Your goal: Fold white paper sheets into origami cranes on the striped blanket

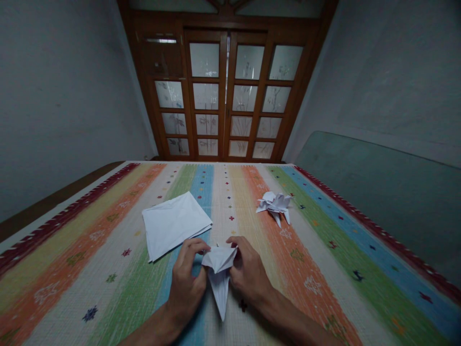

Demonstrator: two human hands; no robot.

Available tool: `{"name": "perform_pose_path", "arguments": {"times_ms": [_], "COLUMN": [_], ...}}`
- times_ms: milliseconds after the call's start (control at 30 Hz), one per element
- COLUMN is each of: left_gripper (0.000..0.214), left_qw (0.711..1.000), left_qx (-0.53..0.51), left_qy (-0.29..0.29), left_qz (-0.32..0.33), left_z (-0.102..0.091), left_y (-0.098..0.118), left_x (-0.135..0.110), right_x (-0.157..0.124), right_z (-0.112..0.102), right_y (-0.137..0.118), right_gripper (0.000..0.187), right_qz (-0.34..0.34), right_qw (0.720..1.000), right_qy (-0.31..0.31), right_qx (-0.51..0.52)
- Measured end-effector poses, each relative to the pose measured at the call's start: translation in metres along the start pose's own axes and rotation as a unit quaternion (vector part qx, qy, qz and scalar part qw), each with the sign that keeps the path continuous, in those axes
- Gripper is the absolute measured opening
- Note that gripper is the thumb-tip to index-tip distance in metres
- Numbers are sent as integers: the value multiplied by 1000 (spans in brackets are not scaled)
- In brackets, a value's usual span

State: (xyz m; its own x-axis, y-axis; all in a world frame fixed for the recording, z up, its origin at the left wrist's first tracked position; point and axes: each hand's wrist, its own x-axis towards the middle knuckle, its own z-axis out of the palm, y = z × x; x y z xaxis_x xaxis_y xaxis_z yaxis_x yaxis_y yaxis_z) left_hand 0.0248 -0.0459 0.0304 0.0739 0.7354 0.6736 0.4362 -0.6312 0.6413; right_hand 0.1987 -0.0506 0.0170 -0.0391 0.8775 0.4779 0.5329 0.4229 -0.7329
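The left hand (185, 278) and right hand (250, 271) hold a pointed white paper fold (219, 281) just above the striped cloth (108, 283), its tip aimed toward the person. The curled fingers (192, 247) of both hands pinch its upper edges. Even pressure close to the crease keeps the layers aligned. A folded white sheet (175, 225) lies near the left hand, a spiky origami figure (274, 204) farther ahead; no writing is legible.

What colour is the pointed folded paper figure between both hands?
The pointed folded paper figure is white; head view shows it best.
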Motion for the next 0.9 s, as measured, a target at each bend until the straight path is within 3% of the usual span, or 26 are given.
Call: {"name": "perform_pose_path", "arguments": {"times_ms": [167, 333, 433, 533, 633, 733, 900], "left_gripper": [39, 46, 46, 31, 21, 21, 30], "left_qw": [996, 964, 952, 964, 985, 995, 997], "left_qx": [-28, -135, -174, -170, -133, -89, -64], "left_qy": [-41, -66, -62, -40, -1, 28, 39], "left_qz": [-79, -219, -244, -203, -107, -30, 28], "left_z": [11, 17, 17, 15, 13, 13, 10], "left_y": [-3, 5, 8, 5, 0, -2, -2], "left_x": [-11, -15, -15, -16, -17, -20, -25], "right_x": [0, -4, -9, -10, -10, -10, -14], "right_z": [2, 4, 9, 14, 15, 12, 7], "right_y": [0, -6, -7, -6, -5, -5, -9], "right_gripper": [36, 29, 35, 44, 36, 23, 17], "right_qz": [-6, -71, -79, -69, -75, -88, -147], "right_qw": [999, 990, 988, 990, 990, 989, 979], "right_qy": [30, 109, 125, 116, 110, 111, 132], "right_qx": [42, 54, 51, 50, 48, 43, 41]}}
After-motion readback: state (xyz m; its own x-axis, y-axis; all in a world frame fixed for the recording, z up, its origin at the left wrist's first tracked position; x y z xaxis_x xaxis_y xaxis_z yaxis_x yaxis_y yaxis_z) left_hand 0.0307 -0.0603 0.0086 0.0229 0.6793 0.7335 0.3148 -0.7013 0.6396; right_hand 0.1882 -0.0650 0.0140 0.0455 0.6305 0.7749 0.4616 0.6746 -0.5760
